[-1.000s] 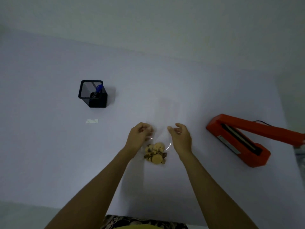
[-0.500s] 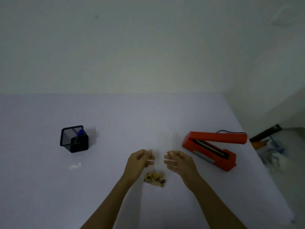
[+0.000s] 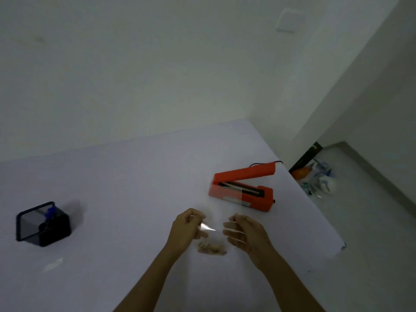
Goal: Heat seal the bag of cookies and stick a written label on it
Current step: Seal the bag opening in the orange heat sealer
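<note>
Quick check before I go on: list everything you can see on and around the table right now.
bag of cookies: 1, clear plastic, brown cookies at the bottom, held between both hands
heat sealer: 1, orange, lid raised, right side of table
pen holder: 1, black mesh, left
pen: 1, blue, in the holder
label: 1, white, near left
table: 1, white
clutter: floor, far right, blurred
left hand: grips the bag
right hand: grips the bag
</note>
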Tool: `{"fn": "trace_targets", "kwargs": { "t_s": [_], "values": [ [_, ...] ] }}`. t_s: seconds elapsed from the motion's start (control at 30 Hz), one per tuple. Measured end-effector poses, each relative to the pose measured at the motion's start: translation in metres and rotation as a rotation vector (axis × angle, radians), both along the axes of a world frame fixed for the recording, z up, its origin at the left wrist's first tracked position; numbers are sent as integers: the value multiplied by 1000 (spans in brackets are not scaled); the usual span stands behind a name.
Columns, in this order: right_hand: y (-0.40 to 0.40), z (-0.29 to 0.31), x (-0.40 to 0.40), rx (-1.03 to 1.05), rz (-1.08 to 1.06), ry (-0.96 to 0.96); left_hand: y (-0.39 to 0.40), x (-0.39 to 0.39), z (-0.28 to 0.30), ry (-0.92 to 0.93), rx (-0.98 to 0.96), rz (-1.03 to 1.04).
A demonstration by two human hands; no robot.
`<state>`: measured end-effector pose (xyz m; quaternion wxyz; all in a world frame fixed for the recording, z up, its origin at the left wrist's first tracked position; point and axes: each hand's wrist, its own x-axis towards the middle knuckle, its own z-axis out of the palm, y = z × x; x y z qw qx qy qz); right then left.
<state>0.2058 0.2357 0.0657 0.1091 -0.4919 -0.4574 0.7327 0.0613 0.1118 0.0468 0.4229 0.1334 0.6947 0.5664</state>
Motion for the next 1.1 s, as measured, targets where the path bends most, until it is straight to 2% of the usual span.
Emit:
{"fn": "trace_targets", "kwargs": {
  "t_s": [0.3,0.5,0.8,1.1],
  "values": [
    [39,-22,21,-33,-80,-32,54,14,-13,55,-123,-68],
    [73,-39,18,-25,-81,-91,86,20,-35,-16,-204,-53],
    [97,-54,15,-17,-68,-120,110,20,-45,-27,-134,41],
    [104,-62,15,-52,-51,-147,117,21,-57,-9,-194,54]
  ]
}}
